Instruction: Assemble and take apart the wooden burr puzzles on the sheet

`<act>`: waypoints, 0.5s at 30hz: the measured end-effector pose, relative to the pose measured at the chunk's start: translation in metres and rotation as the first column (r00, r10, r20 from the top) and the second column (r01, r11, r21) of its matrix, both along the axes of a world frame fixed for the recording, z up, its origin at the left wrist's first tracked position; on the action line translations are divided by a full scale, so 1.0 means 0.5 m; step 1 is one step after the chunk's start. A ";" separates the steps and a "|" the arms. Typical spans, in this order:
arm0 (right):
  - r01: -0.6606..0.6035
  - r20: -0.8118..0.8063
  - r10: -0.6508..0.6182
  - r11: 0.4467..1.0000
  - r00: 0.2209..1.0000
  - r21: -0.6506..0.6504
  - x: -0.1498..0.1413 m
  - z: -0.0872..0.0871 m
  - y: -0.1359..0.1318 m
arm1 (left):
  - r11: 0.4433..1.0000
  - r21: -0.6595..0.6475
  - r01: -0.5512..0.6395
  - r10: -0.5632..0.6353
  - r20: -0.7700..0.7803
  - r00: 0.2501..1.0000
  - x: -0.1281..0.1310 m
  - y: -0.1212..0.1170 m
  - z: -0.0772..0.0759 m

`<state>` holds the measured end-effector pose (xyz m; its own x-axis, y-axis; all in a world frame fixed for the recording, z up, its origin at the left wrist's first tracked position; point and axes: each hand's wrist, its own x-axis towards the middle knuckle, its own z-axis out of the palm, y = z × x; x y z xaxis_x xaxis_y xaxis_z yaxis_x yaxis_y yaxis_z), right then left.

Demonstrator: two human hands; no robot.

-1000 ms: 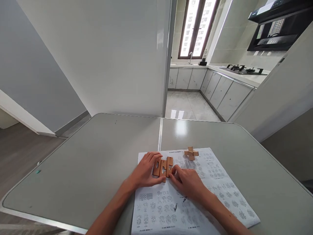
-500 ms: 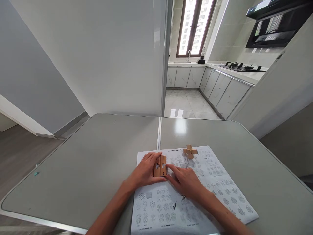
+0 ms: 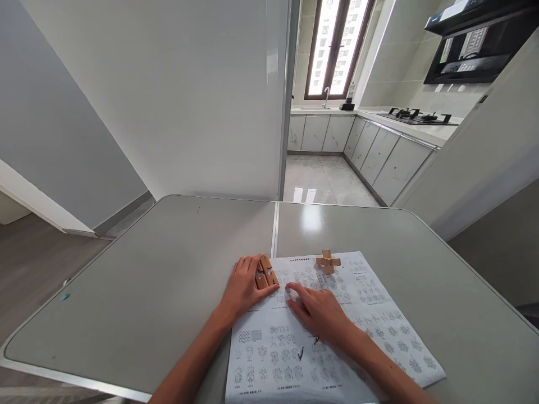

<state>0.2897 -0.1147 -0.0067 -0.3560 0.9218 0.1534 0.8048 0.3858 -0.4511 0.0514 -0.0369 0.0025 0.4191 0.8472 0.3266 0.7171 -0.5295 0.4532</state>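
Near the top left of the printed instruction sheet [image 3: 290, 365], my left hand [image 3: 243, 286] grips a pair of notched wooden puzzle pieces [image 3: 266, 272] between thumb and fingers. The pieces lie side by side, tilted to the left, with dark marks on them. My right hand [image 3: 318, 311] rests on the paper with its index finger stretched toward the pieces, apart from them and holding nothing. An assembled cross-shaped wooden block puzzle [image 3: 328, 261] stands at the sheet's top edge, beyond my right hand.
The sheet lies on a grey folding table [image 3: 138, 314] with a metal seam [image 3: 274, 230] down its middle. A small teal bit [image 3: 64, 297] lies near the left edge. Behind the table are a white sliding panel [image 3: 202, 101] and a kitchen with a gas stove [image 3: 416, 116].
My left hand has moved the wooden pieces left and slightly away from me, turning them. My right fingertips no longer touch them; that hand has stayed nearly in place.
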 end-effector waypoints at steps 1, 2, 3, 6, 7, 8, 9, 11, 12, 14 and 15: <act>-0.004 0.003 0.004 1.000 1.000 0.003 0.000 0.000 0.000 | 0.999 0.004 -0.043 0.043 0.000 0.999 -0.002 0.001 -0.002; -0.007 0.004 0.007 1.000 1.000 0.009 0.001 -0.001 -0.001 | 0.996 0.010 -0.085 0.085 0.003 0.996 -0.003 0.001 -0.003; -0.010 0.004 0.010 1.000 1.000 0.016 0.001 -0.002 -0.001 | 0.992 0.017 -0.123 0.122 0.009 0.992 -0.005 0.001 -0.005; -0.015 0.010 0.015 0.999 1.000 0.033 0.001 -0.006 -0.001 | 0.983 0.036 -0.182 0.181 0.024 0.983 -0.009 0.002 -0.009; -0.018 0.013 0.017 0.999 1.000 0.038 0.002 -0.008 0.000 | 0.981 0.045 -0.187 0.186 0.027 0.982 -0.009 0.002 -0.010; -0.019 0.016 0.018 0.999 1.000 0.042 0.002 -0.008 0.000 | 0.981 0.057 -0.186 0.185 0.030 0.982 -0.009 0.002 -0.009; -0.022 0.017 0.021 0.999 1.000 0.046 0.002 -0.009 0.000 | 0.981 0.073 -0.180 0.178 0.035 0.983 -0.007 0.001 -0.007; -0.025 0.017 0.024 0.998 1.000 0.051 0.002 -0.010 0.001 | 0.984 0.107 -0.141 0.136 0.057 0.989 -0.002 -0.003 0.000; -0.025 0.015 0.025 0.998 1.000 0.050 0.002 -0.010 0.001 | 0.987 0.122 -0.107 0.099 0.071 0.993 0.002 -0.005 0.005; -0.024 0.011 0.023 0.999 1.000 0.045 0.002 -0.008 0.001 | 0.989 0.146 -0.028 0.015 0.091 0.996 0.009 -0.012 0.014; -0.023 0.009 0.023 0.999 1.000 0.040 0.002 -0.007 0.001 | 0.988 0.155 0.011 -0.026 0.096 0.995 0.012 -0.016 0.018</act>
